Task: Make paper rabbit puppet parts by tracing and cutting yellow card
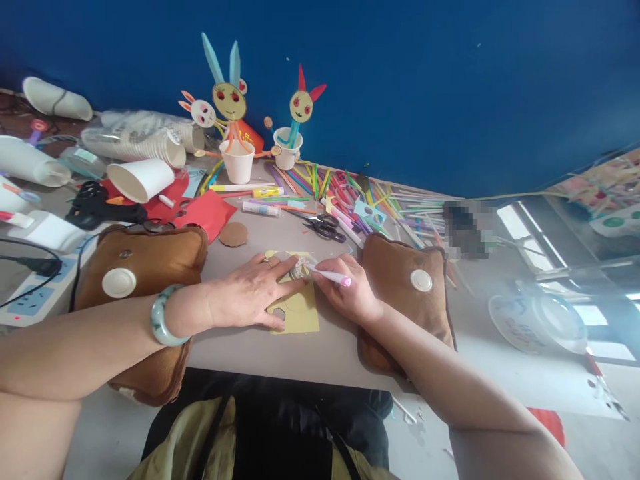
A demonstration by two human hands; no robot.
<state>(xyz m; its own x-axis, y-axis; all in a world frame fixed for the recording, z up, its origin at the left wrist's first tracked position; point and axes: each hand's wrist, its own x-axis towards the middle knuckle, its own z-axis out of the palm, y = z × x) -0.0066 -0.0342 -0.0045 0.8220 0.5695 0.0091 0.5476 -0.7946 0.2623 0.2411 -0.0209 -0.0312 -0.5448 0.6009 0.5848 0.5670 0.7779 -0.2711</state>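
A sheet of yellow paper (310, 321) lies on the table, with a hole cut near its lower left corner and a faint round outline on it. My left hand (255, 287) rests flat over its left side, fingers spread, fingertips touching a small, clear, round object (299, 268) that looks like a roll of tape. In my right hand (345, 288) is a white and pink marker pen (333, 275), its tip end at that round object. The tip itself is too small to make out. A brown cardboard disc (233, 234) lies beyond my left hand.
Two brown cushions (150, 267) (400, 293) flank the paper under my forearms. Black scissors (325, 227) and coloured sticks (345, 193) lie behind it. Paper cups (237, 162) hold rabbit figures. A black glue gun (95, 207) and power strip (30, 293) are at left.
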